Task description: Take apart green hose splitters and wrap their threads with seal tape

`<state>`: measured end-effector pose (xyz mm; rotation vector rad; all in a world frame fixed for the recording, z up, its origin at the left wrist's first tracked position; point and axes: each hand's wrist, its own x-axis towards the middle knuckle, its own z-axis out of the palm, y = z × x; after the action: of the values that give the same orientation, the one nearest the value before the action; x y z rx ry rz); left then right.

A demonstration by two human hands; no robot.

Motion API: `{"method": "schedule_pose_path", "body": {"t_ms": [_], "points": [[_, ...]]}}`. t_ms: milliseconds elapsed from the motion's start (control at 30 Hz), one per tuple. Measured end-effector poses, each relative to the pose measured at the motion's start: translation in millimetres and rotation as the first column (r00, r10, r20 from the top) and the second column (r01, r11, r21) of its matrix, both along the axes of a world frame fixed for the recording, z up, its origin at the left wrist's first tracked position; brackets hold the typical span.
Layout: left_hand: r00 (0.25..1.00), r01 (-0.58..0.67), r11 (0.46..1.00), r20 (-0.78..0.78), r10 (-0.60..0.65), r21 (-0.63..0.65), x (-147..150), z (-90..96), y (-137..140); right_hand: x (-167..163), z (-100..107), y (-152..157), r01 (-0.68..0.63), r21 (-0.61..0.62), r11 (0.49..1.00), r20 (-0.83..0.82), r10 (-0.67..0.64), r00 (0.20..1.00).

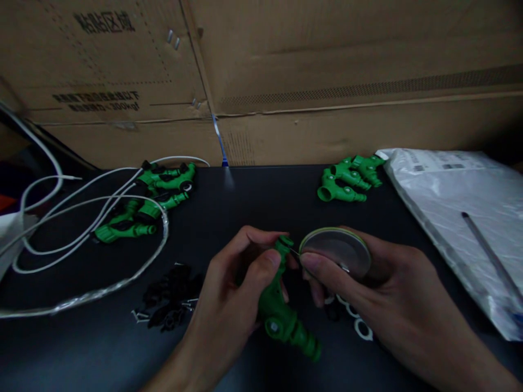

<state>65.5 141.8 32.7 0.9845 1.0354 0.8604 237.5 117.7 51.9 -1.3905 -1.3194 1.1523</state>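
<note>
My left hand is closed around the upper arm of a green plastic Y-shaped hose connector, the thumb pressed near its top opening. The connector's lower end slants down to the right, with a small light-coloured screw or plug on its body. In my right hand is a round, shallow disc with a greyish face and a yellow-green rim. Thumb and fingers grip its left edge. A thin, light line runs between my right fingertips and the connector's top; whether it is a wire or a thin tool, I cannot tell.
Several green connectors lie at the back left and back right. Black parts and screws sit left, white rings right. White cable loops at left. A plastic bag carries a pen. Cardboard stands behind.
</note>
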Motion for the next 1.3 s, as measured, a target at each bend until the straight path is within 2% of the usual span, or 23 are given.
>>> {"method": "schedule_pose_path", "body": {"t_ms": [133,367,533,667,767,900,1100,1300], "points": [[0.999,-0.022,0.996,-0.024,0.024,0.086,0,0.2,-3,-3,3,0,-0.002,-0.008,1.000,0.006,0.002,1.000],[0.998,-0.029,0.995,-0.045,0.034,0.095,2,3.0,-7,-6,2,-1,0.022,0.020,1.000,0.029,-0.023,0.999],[0.987,-0.149,0.985,-0.052,0.154,0.087,8,4.9,-11,-7,0,-6,0.021,0.033,0.999,0.041,-0.023,0.999],[0.982,-0.180,0.979,-0.043,0.185,0.097,12,7.5,-13,-11,-1,-8,0.062,0.041,0.997,0.019,-0.063,0.998],[0.983,-0.173,0.977,-0.036,0.179,0.128,12,7.8,-14,-14,-1,-8,0.087,0.033,0.996,-0.038,-0.085,0.996],[0.986,-0.151,0.973,-0.050,0.162,0.172,8,4.9,-13,-13,-1,-7,0.026,0.026,0.999,-0.057,-0.025,0.998],[0.995,-0.077,0.985,-0.054,0.086,0.152,4,4.9,-8,-12,-2,-7,0.019,0.071,0.997,-0.083,-0.013,0.996],[0.994,-0.078,0.984,-0.068,0.090,0.159,5,5.1,-5,-13,-4,-7,0.029,0.072,0.997,-0.069,-0.024,0.997]]}}
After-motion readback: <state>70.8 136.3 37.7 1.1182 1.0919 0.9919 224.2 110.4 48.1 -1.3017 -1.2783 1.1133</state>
